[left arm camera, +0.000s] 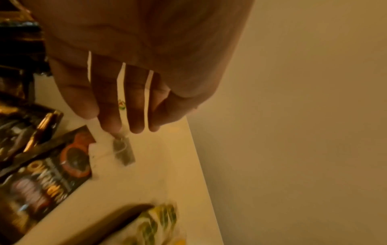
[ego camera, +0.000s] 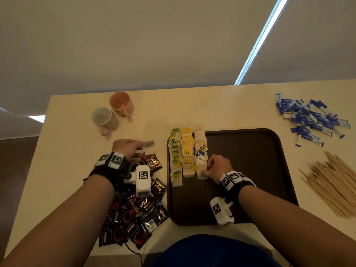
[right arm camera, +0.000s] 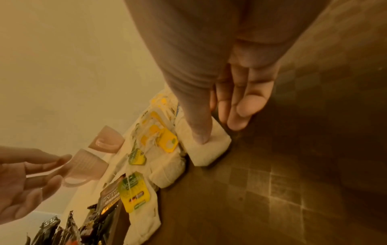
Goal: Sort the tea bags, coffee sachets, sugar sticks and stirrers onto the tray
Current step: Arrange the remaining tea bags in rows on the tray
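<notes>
A dark brown tray (ego camera: 250, 160) lies in front of me. Three rows of tea bags (ego camera: 186, 153) fill its left side. My right hand (ego camera: 208, 167) pinches the white tea bag (right arm camera: 209, 149) at the near end of the right row, thumb on top and fingers (right arm camera: 238, 116) against its side. My left hand (ego camera: 139, 146) is raised left of the tray and pinches a greyish tea bag (left arm camera: 123, 150) that dangles under the fingertips. Black coffee sachets (ego camera: 138, 214) are heaped under my left wrist. Blue sugar sticks (ego camera: 312, 120) and wooden stirrers (ego camera: 335, 182) lie right of the tray.
Two mugs, one orange (ego camera: 121, 103) and one pale (ego camera: 104, 117), lie on their sides at the back left of the cream table (ego camera: 67, 151). The table's left edge is close to the sachets. The right part of the tray is bare.
</notes>
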{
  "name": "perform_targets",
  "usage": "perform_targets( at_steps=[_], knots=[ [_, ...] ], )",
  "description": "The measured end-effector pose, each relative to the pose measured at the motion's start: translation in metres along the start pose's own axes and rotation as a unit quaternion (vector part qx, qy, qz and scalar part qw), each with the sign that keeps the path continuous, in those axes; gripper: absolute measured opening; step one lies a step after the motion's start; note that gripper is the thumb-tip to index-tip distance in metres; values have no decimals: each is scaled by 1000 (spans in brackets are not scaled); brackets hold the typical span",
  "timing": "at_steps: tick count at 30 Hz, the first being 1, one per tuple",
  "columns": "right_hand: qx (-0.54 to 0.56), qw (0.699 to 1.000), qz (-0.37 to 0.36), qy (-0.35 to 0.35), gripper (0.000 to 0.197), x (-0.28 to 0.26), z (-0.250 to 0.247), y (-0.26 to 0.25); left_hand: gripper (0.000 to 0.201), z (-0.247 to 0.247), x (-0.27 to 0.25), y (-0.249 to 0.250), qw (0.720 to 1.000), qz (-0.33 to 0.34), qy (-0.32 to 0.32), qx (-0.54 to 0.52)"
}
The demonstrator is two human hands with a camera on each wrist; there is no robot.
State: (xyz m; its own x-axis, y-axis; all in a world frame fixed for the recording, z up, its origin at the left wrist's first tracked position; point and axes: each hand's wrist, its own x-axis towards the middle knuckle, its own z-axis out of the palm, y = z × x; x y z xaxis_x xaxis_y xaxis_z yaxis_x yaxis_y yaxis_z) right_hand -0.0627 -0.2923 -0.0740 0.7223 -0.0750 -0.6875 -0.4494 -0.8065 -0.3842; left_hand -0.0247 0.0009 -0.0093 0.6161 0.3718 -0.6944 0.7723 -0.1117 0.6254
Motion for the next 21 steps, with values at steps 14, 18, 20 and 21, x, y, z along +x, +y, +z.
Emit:
perform_targets(
  at_steps=[14, 18, 20, 21],
  knots=[
    [-9, 997, -49, 51, 25, -7, -13, 13, 17, 16, 60, 32, 884, 134, -19, 448],
    [-8, 997, -55, 56, 25, -9, -17, 13, 16, 40, 60, 40, 824, 143, -92, 540],
    [-3, 997, -56, 54, 24, -9, -18, 13, 19, 48, 60, 38, 795, 144, -109, 579],
    [0, 997, -57, 54, 23, -9, -18, 13, 24, 51, 60, 34, 782, 151, -110, 595]
  ],
)
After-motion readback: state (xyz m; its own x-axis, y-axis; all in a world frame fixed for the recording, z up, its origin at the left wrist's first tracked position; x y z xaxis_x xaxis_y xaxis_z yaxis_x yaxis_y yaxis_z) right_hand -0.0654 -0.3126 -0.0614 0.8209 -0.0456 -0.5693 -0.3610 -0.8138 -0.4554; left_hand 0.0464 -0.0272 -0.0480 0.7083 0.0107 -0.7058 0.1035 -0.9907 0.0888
